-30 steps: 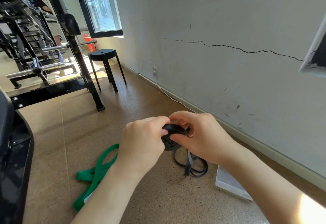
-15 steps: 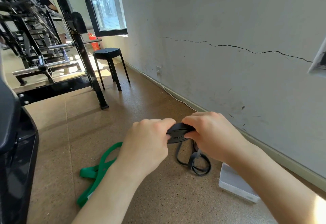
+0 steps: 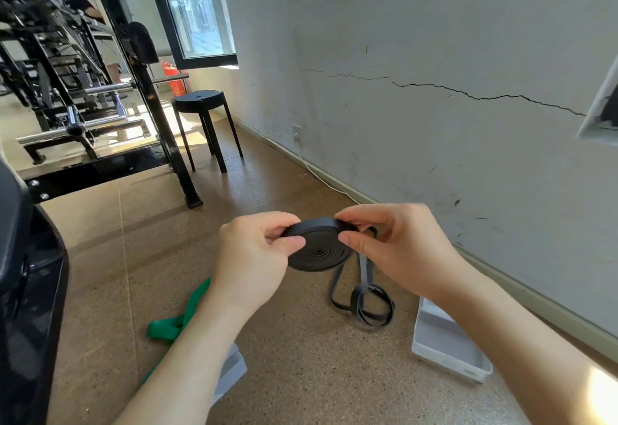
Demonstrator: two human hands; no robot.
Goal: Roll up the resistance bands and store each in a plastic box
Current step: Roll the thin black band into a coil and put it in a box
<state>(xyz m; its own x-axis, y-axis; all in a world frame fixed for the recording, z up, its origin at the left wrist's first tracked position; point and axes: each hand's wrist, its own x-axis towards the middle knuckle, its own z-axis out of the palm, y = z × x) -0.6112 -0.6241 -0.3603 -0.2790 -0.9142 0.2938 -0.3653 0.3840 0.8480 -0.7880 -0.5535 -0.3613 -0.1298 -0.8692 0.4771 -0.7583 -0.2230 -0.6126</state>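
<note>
Both hands — left hand (image 3: pixel 254 257), right hand (image 3: pixel 398 247) — pinch a flat black rubber resistance-band coil (image 3: pixel 319 249) above the cork floor (image 3: pixel 301 374); its tail dangles. Springy, likely to unwind — best gripped across the rim.

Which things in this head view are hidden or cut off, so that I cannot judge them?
- Plastic box: the right forearm covers one side; its contents cannot be judged.
- Second box: mostly behind the left forearm.
- Green band: its near part is hidden by the left forearm.
- Black band: both hands cover the roll's edges.
</note>
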